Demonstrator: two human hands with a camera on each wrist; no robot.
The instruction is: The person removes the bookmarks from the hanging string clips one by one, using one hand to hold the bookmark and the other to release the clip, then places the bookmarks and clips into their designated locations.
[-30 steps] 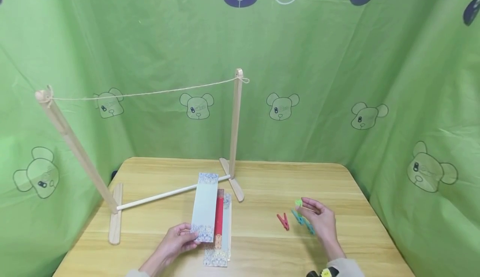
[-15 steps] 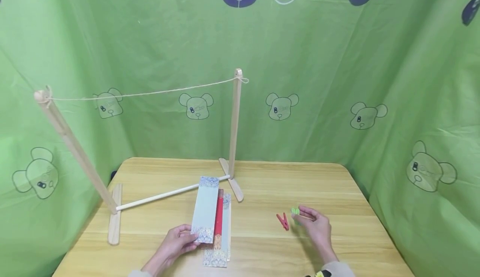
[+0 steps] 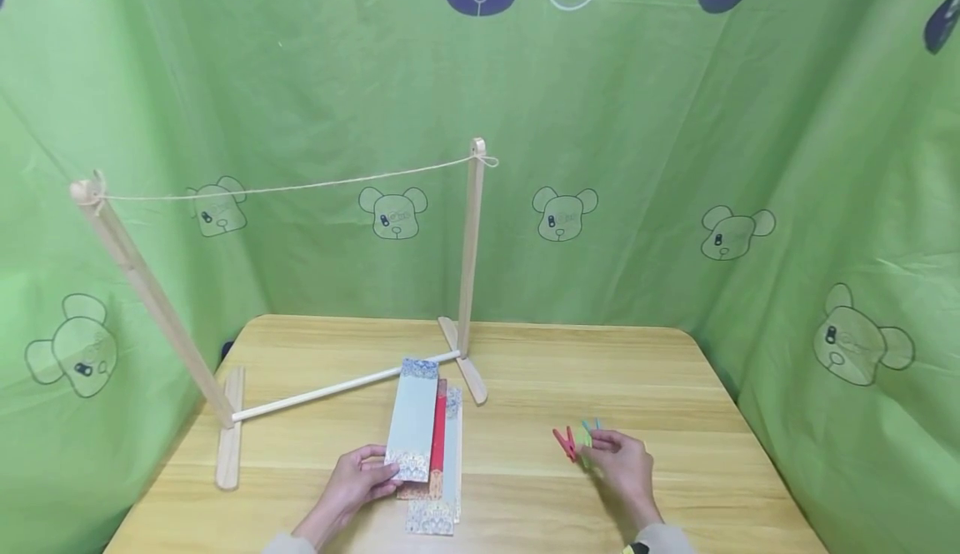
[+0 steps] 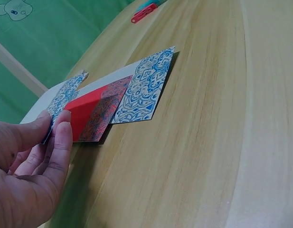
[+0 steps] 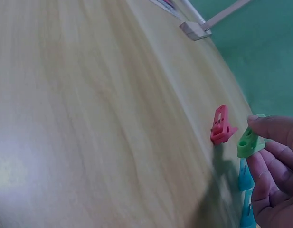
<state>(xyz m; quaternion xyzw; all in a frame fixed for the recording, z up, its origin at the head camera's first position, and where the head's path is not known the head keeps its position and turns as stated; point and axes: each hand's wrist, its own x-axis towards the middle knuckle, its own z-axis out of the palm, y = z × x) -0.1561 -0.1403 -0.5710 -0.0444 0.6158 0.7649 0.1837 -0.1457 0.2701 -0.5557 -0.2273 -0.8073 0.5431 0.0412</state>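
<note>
My left hand (image 3: 352,481) pinches the near end of a pale blue card (image 3: 412,416) with blue patterned ends, thumb on top. This card is tilted above a red card (image 3: 439,425) and another pale card (image 4: 144,88), which lie overlapped on the table. At the right, my right hand (image 3: 624,464) pinches a green clothespin (image 5: 249,143) between thumb and fingers. A red clothespin (image 5: 221,126) lies just left of it. Two blue clothespins (image 5: 246,176) rest below the hand, mostly covered by it in the head view.
A wooden stand fills the left side, with two posts (image 3: 471,246), feet (image 3: 230,429) and a low crossbar (image 3: 315,392). A thin string (image 3: 315,184) runs between the post tops. Green curtain (image 3: 600,104) surrounds the wooden table (image 3: 600,354).
My right hand has moved left and nearer with the green clothespin, ending beside the red one. My left hand has tipped its card slightly, the far end coming lower.
</note>
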